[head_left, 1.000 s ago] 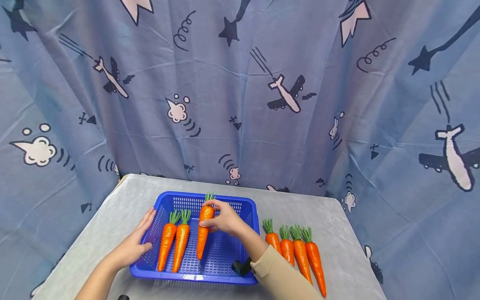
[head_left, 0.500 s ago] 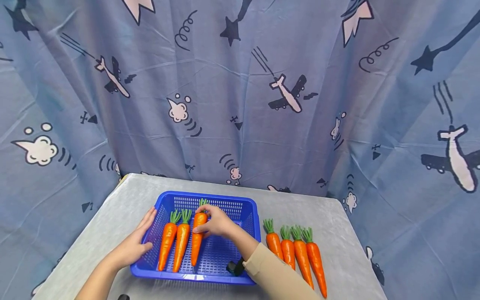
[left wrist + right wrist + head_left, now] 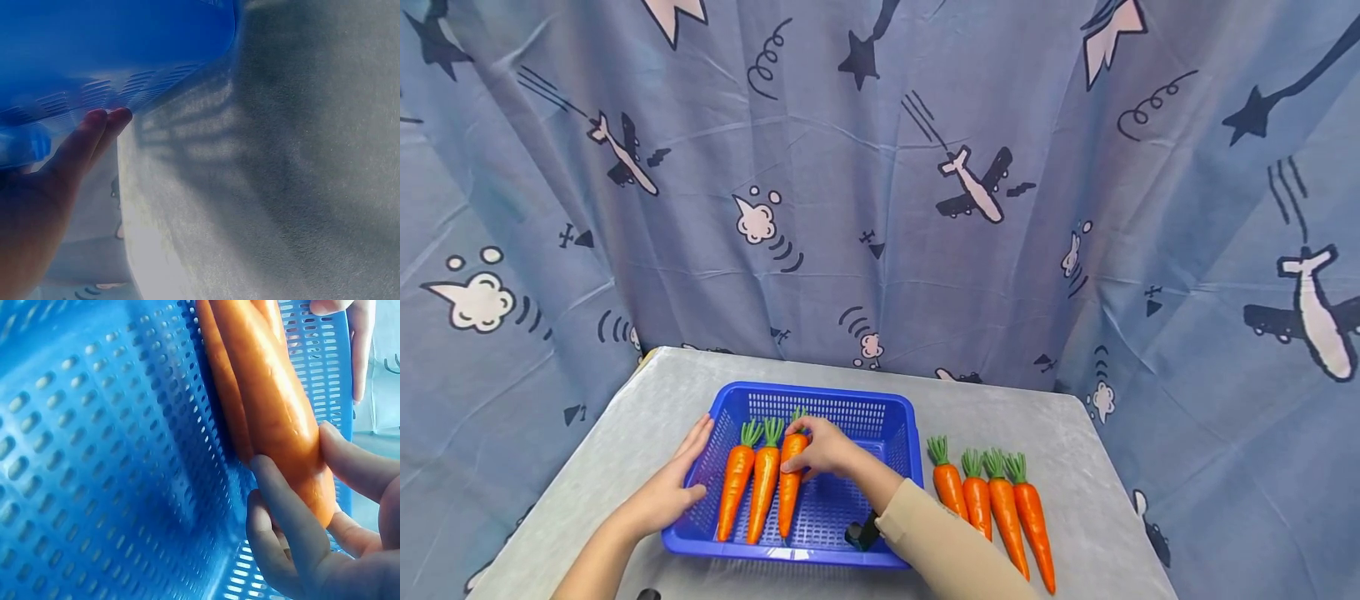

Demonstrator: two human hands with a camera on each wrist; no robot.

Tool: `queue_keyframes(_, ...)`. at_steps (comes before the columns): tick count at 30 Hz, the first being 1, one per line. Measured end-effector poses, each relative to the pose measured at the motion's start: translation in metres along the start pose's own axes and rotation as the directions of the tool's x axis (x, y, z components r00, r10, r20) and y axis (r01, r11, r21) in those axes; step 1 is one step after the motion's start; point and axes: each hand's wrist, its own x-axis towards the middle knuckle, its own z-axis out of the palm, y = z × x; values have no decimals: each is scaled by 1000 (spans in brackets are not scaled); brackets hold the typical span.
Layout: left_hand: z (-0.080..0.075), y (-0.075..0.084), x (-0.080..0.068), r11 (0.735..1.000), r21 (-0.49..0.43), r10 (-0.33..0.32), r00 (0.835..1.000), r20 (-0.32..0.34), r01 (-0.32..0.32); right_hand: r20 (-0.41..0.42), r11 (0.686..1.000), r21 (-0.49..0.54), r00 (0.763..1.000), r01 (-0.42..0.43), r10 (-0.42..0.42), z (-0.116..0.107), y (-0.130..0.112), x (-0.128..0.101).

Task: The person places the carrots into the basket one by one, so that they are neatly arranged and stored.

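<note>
Resting flat against the blue basket's (image 3: 901, 467) left wall, the left hand (image 3: 666, 492) has straight fingers held together. Inside lie two carrots (image 3: 748, 479) side by side, then a third carrot (image 3: 790, 487) just beside them, its thick end pinched by the right hand (image 3: 823, 450). Four more carrots (image 3: 992, 504) lie on the grey table (image 3: 1075, 483).

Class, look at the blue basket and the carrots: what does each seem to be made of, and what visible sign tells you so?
Basket: probably moulded plastic, glossy; uniform blue, with rows of punched slots in walls and floor.
Carrots: likely plastic or foam replicas, smooth and shiny; even orange skin with highlights, near-identical shapes, stiff green tops.
</note>
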Motion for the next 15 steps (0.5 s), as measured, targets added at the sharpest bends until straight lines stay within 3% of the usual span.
queue_keyframes(15, 1, -2, 1, 1000, -3, 31, 999, -5, -31, 34, 997, -23, 997, -67, 68, 7, 0, 1)
